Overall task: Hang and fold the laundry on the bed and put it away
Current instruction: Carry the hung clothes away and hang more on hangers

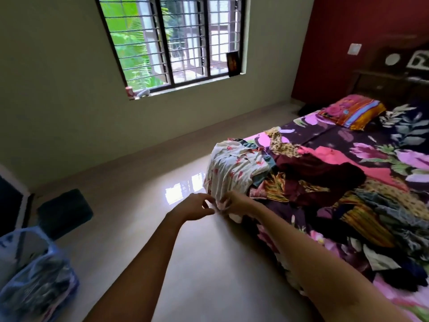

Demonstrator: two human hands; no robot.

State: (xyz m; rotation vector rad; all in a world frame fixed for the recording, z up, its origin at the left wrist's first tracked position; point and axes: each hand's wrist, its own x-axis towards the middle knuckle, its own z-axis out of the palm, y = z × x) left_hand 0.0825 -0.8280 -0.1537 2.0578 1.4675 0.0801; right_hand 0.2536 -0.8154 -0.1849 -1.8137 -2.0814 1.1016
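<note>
White garment with red flower print [234, 173], topmost on the heap of mixed maroon, yellow and dark laundry [325, 182], draped down over the edge of the bed with the purple floral sheet [376, 147]. Right hand [234, 205] at the garment's lower hem, fingers curled into the cloth, gripping it. Left hand [197, 206] just beside, fingers loosely bent, tips at the same hem; pinching or only touching, cannot tell. Both forearms stretched out over the glossy beige floor tiles [185, 275]. Orange and pink patterned pillow [352, 111] at the bed's far end. Blue mesh laundry bag [34, 282] standing on the floor at lower left, dark cloth inside. Small dark card [232, 63] leaning in the barred window [171, 40], print on it too blurred to read.
</note>
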